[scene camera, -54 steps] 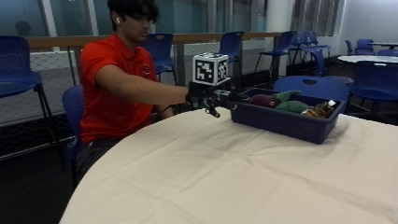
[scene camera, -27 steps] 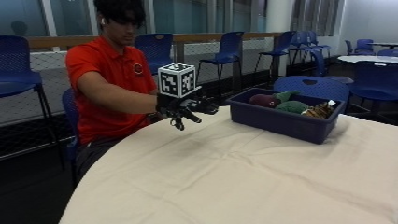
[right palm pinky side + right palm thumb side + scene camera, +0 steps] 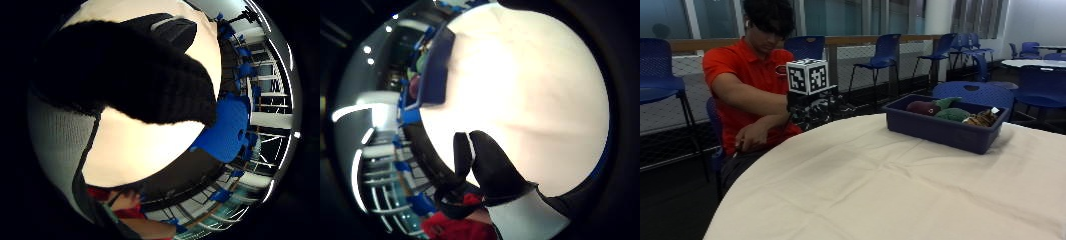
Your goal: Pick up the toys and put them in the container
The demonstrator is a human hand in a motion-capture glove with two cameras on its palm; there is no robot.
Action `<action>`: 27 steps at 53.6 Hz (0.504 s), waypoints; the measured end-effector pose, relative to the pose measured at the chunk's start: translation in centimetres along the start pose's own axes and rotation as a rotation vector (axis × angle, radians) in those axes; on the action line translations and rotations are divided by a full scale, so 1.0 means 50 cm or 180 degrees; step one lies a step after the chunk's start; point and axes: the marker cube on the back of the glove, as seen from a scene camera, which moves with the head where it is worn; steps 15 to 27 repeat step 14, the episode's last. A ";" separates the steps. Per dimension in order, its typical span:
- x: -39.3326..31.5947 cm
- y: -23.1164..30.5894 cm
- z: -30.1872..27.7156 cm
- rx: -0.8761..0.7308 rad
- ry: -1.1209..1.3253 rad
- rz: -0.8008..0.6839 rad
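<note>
Apparently the gloved right hand [image 3: 812,111] is sitting in the left-centre of the outside view, at the near edge of the tabletop [image 3: 906,190] and well apart from the container [image 3: 943,131], with its fingers [image 3: 492,167] hanging relaxed and holding nothing. As a judgement, the collecting looks close to finished, since no toy is showing on the pale cloth in any view; doing this step well means scanning the parts of the tabletop hidden behind the container's wall and the hand itself before resting, and keeping the hand low and clear of the container's rim so nothing gets knocked out. The toys [image 3: 947,111] are lying inside the container at the right of the outside view: a dark red rounded one at the back left, a green one in the middle with a stalk-like tip, and a brownish striped one at the right end, all soft-looking and peeking above the rim. The container is a dark blue rectangular tub, standing near the far right edge of the tabletop.
</note>
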 end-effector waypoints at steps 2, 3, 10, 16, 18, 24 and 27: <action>0.004 0.006 -0.007 0.0014 0.0021 -0.0003; 0.006 0.009 -0.012 0.0025 0.0035 -0.0003; 0.026 0.027 -0.038 0.0089 0.0037 0.0030; 0.033 0.028 -0.043 0.0121 0.0013 0.0051; 0.033 0.028 -0.043 0.0121 0.0013 0.0051; 0.033 0.028 -0.043 0.0121 0.0013 0.0051; 0.033 0.028 -0.043 0.0121 0.0013 0.0051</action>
